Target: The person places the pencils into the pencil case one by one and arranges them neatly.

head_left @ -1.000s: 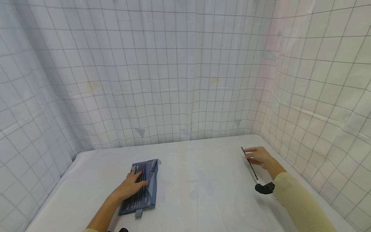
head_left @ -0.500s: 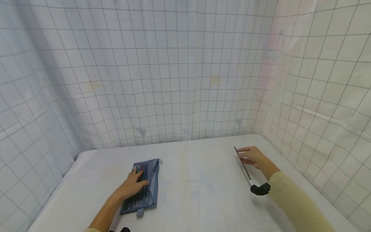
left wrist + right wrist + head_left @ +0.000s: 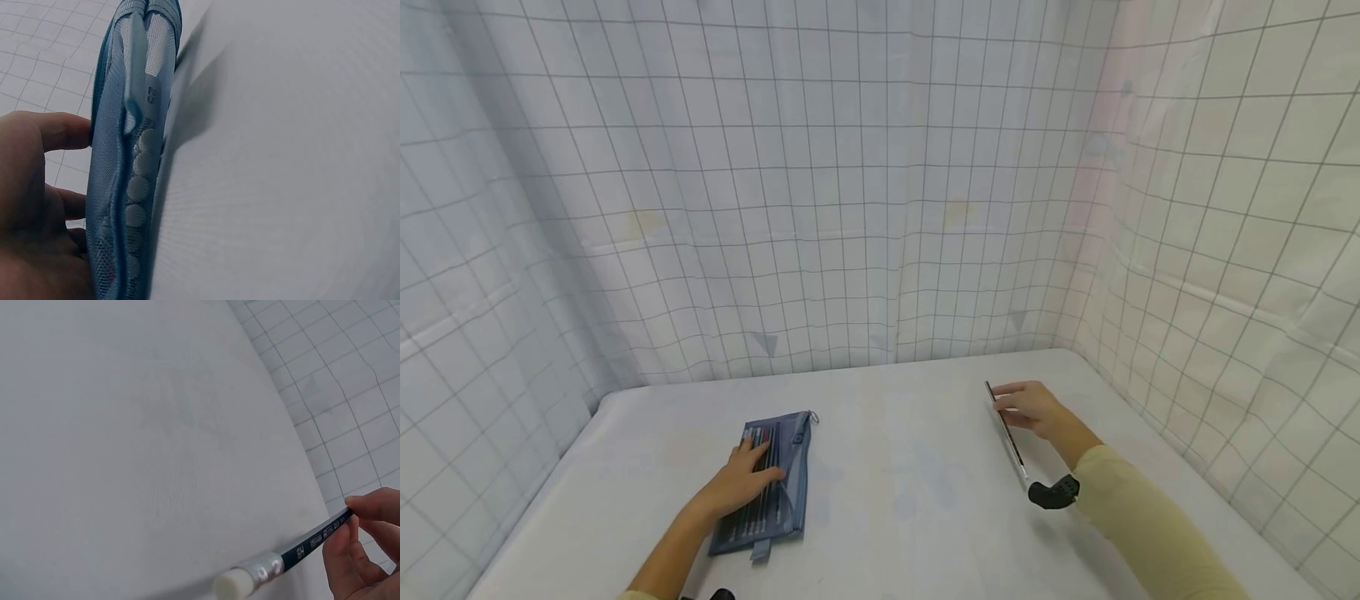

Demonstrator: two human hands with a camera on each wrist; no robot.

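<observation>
My left hand [image 3: 739, 483] rests with spread fingers on a blue mesh zip pencil case [image 3: 797, 479], which lies flat at the left of the table. Several pencils [image 3: 767, 500] show through its mesh. In the left wrist view, rounded pencil ends [image 3: 137, 187] line the near edge of the case. My right hand [image 3: 1032, 408] pinches a dark pencil [image 3: 306, 545] between thumb and fingers, above the right side of the table. The pencil's white eraser [image 3: 232, 585] and silver ferrule point toward the right wrist camera.
The white-covered table [image 3: 895, 483] spreads between the two hands. White grid-patterned curtains [image 3: 820, 208] hang at the back and both sides. A black wrist camera mount [image 3: 1054, 492] sits by the right sleeve.
My right hand has moved left across the table, carrying the pencil with it. The left hand stays on the pencil case.
</observation>
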